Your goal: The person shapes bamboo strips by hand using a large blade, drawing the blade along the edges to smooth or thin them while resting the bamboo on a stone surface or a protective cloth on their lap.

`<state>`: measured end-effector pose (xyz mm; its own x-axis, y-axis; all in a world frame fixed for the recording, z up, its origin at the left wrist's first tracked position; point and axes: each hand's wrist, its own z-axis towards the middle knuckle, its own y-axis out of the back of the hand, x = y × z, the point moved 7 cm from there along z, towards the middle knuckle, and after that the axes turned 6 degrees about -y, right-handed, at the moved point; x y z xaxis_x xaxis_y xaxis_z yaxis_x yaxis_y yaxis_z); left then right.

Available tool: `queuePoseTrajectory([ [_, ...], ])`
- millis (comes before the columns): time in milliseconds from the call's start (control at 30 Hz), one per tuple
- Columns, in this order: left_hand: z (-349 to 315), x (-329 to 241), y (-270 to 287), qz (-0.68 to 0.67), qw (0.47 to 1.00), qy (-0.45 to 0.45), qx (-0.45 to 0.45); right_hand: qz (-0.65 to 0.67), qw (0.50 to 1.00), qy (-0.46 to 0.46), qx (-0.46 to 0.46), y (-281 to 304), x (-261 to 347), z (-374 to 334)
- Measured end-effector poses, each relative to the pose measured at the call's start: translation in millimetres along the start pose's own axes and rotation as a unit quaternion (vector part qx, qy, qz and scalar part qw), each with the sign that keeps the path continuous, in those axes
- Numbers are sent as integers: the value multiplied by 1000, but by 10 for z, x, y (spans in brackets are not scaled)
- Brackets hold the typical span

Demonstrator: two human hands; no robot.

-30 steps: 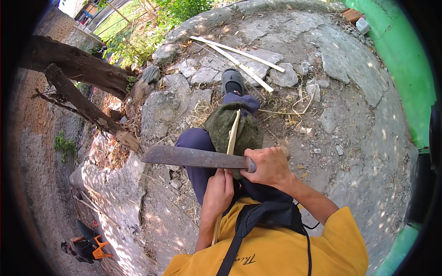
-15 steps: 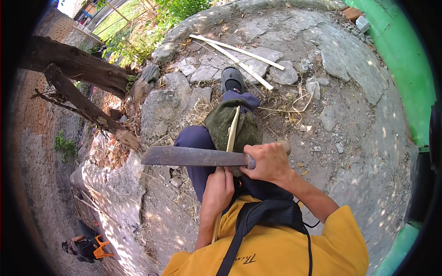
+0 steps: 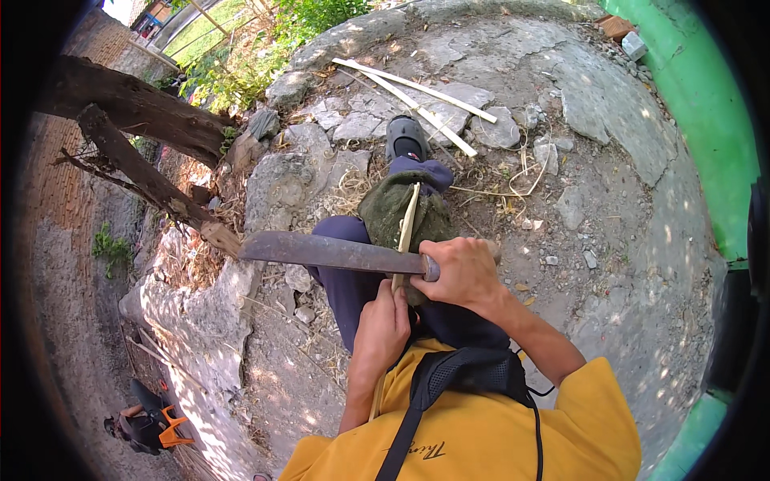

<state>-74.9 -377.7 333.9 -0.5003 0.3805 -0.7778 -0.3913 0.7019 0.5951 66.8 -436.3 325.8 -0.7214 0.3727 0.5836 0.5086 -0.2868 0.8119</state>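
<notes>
My right hand (image 3: 461, 271) is closed round the handle of a machete (image 3: 333, 252), whose broad dark blade points left across my lap. Under the blade runs a thin pale wooden strip (image 3: 408, 215), lying lengthwise over a dark green cloth (image 3: 387, 212) on my leg. Its near end passes back under my left forearm toward my body. My left hand (image 3: 383, 325) pinches the strip just on the near side of the blade. The blade crosses the strip close to the machete's handle; whether its edge bites into the wood cannot be made out.
Pale split strips (image 3: 425, 96) lie on the cracked ground beyond my shoe (image 3: 407, 138). A dark tree trunk (image 3: 136, 108) and a cut branch (image 3: 160, 176) lean at the left. A green wall (image 3: 698, 112) curves along the right. Another person (image 3: 144, 429) sits far lower left.
The machete has shifted slightly toward the far side and left, its tip now tilted farther away. My right hand moved with it. My left hand keeps its hold on the strip.
</notes>
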Motion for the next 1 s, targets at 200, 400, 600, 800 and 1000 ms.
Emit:
queuePoseTrajectory([
  [200,10,129,-14,27,997,-73,-14,15,1000,7,8,-40,56,-83],
  [400,-48,40,-28,21,1000,-20,7,-17,999,-19,-33,128,-94,220],
  [600,-9,82,6,-5,999,-37,-23,0,1000,3,28,-20,-3,-5],
  [800,-15,141,-37,21,1000,-10,7,31,999,-26,4,26,-81,110],
  [1000,-37,102,-9,9,999,-25,-17,2,1000,0,1,33,30,22],
])
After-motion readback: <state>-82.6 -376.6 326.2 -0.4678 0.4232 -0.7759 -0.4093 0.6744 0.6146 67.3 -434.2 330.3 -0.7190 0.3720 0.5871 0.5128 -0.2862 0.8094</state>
